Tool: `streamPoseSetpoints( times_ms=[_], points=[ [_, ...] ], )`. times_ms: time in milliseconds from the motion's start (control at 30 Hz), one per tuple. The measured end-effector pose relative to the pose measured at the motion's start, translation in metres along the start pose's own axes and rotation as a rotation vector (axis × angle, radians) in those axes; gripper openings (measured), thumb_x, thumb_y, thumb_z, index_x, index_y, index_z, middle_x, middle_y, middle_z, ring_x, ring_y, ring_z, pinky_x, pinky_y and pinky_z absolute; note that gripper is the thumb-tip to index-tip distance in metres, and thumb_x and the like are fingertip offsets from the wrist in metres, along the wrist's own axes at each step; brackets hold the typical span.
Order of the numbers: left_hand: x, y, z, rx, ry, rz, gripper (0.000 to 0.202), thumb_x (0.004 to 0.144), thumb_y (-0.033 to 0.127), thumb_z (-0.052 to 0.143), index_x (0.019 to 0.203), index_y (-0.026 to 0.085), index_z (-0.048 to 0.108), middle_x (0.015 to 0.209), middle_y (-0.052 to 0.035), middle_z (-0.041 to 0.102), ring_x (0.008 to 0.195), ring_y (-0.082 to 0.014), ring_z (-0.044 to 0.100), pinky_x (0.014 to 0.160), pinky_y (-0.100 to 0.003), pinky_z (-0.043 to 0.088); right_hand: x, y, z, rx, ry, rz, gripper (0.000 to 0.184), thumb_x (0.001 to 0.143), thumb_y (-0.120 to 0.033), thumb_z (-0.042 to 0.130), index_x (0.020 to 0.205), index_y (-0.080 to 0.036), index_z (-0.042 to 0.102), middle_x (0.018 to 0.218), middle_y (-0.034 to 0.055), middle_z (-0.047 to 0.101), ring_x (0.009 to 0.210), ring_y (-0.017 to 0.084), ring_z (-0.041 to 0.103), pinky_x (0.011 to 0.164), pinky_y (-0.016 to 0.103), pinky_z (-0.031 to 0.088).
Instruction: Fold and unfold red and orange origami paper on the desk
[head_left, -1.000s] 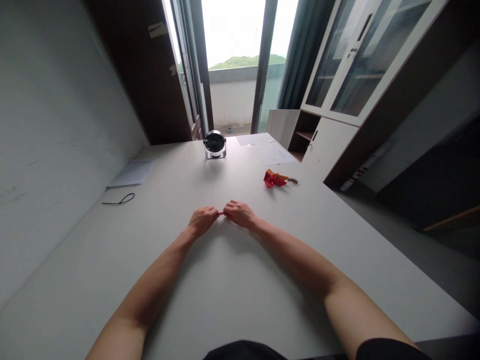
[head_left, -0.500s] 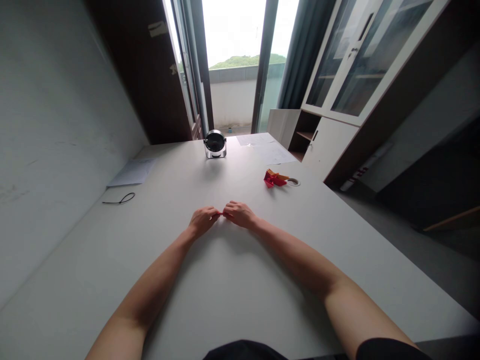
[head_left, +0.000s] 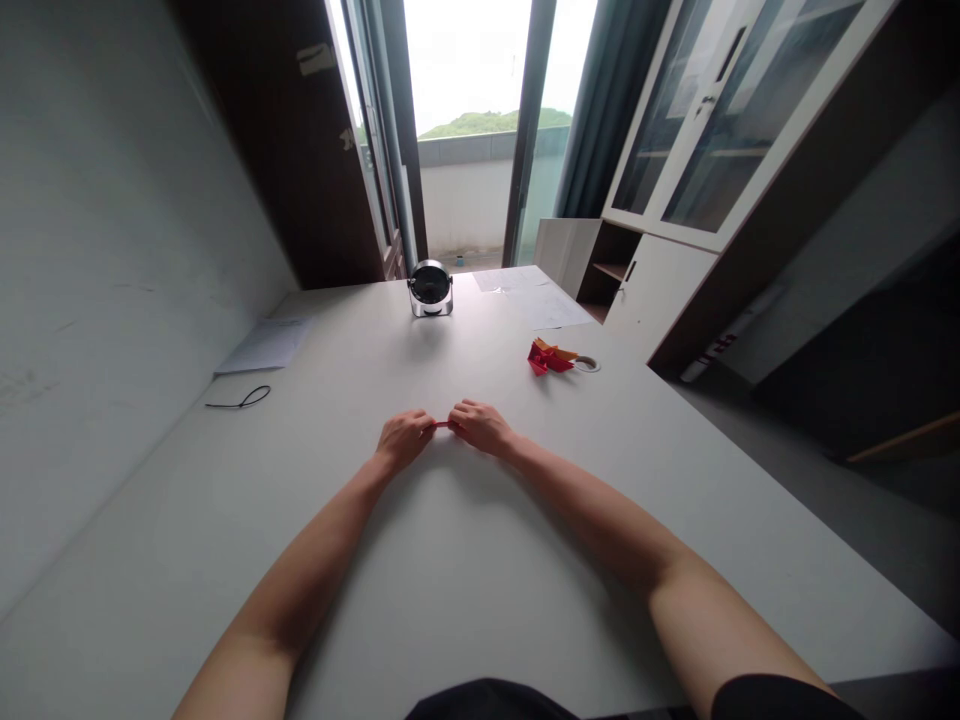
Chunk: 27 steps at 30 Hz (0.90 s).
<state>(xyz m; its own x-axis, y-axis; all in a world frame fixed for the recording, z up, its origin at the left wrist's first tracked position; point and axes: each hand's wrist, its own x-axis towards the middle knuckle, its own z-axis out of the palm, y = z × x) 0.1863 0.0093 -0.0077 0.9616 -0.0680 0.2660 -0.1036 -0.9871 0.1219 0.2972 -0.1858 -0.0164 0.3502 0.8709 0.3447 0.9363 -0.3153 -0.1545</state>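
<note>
Between my two hands a thin red strip (head_left: 442, 425) is stretched level, just above or on the white table (head_left: 450, 580); it looks like folded paper. My left hand (head_left: 405, 437) pinches its left end, and my right hand (head_left: 478, 426) pinches the right end. Fingers cover both ends, so only a short middle piece shows. Beyond my right hand lie red and orange folded paper pieces (head_left: 550, 357), touching or close beside a white ring like a tape roll (head_left: 587, 365).
A round black and silver device on a stand (head_left: 431, 288) is at the table's far side. Paper sheets (head_left: 544, 300) lie at the back right, more papers (head_left: 262, 345) by the left wall. A black looped cord (head_left: 244, 399) rests at left. A cabinet (head_left: 664, 280) stands beyond the right edge.
My hands have moved slightly apart, and more of the red strip shows between them. Both still pinch it. Everything else on the table stays where it was.
</note>
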Motion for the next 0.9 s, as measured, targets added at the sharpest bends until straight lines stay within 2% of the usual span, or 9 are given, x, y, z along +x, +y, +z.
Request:
streamPoseSetpoints(
  times_ms=[233,400,900],
  points=[
    [0.0001,0.0006,0.0000,0.003,-0.009,0.023,0.024,0.097,0.031,0.049,0.090,0.024,0.071,0.095,-0.0052,0.069,0.086,-0.0174,0.062,0.075,-0.027,0.045,0.0000,0.0001,0.0025,0.006,0.012,-0.049,0.016,0.100,-0.027,0.054,0.088,-0.019,0.062,0.090,0.0050,0.065,0.086,0.017,0.053,0.071,0.025,0.038],
    [0.0001,-0.0007,-0.0009,0.012,-0.013,0.049,0.027,0.099,0.034,0.047,0.090,0.024,0.070,0.093,-0.0052,0.069,0.085,-0.0176,0.063,0.074,-0.027,0.045,-0.0005,0.0002,0.0023,0.025,0.003,-0.071,0.015,0.099,-0.027,0.055,0.088,-0.019,0.061,0.090,0.0046,0.065,0.085,0.016,0.053,0.072,0.026,0.038],
    [-0.0005,-0.0015,-0.0023,-0.049,-0.007,0.040,0.027,0.098,0.037,0.049,0.090,0.026,0.072,0.092,-0.0036,0.070,0.083,-0.0168,0.062,0.071,-0.026,0.043,-0.0007,-0.0008,0.0003,0.068,-0.003,-0.038,0.013,0.096,-0.029,0.059,0.088,-0.020,0.063,0.090,0.0042,0.065,0.087,0.016,0.054,0.071,0.025,0.038]
  ],
)
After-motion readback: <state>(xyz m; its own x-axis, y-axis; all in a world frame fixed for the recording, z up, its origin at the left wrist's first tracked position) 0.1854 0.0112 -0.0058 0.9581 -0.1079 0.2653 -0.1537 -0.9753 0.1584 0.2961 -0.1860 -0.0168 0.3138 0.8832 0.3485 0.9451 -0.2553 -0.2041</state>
